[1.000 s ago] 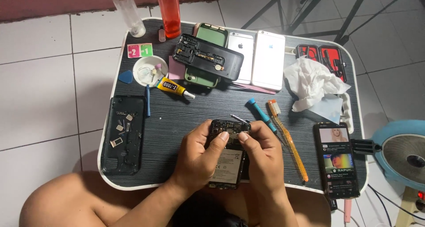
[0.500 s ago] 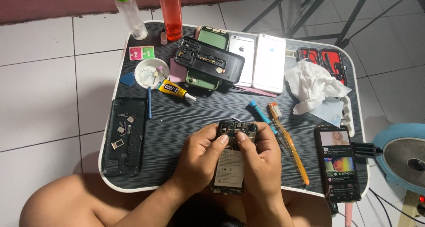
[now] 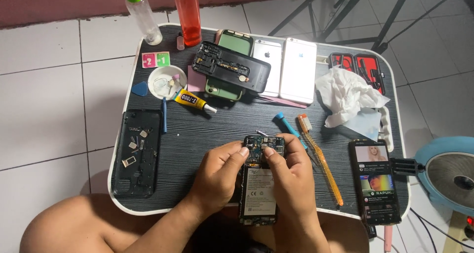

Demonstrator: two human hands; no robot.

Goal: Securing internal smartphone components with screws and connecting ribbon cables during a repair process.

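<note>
At the far left of the dark striped lap table lies a black plastic phone back cover, inner side up, with a few small metal parts resting loose in it. Above it sit a blue triangular pick, a small white round dish and a yellow tube of glue lying on its side. A clear spray bottle with a green cap and a red bottle stand at the far edge.

Near the front middle, the left hand and the right hand close around an opened black phone with its battery and circuit board exposed. The phone lies lengthwise, its lower end past the table's front edge. The left hand's fingers curl against the left side of the board; the right hand's thumb and fingertips pinch narrowly at the board's top.

Right of the hands lie a blue tool and an orange toothbrush, then crumpled white tissue, and a lit phone on a stand.

Risks, as a judgement: pressing or prying hard at the board could bend a connector or tear a thin cable; a slip could dent the battery. With the phone overhanging the edge, a loosened grip could drop it, and a knock of the table could scatter the loose parts in the cover.
</note>
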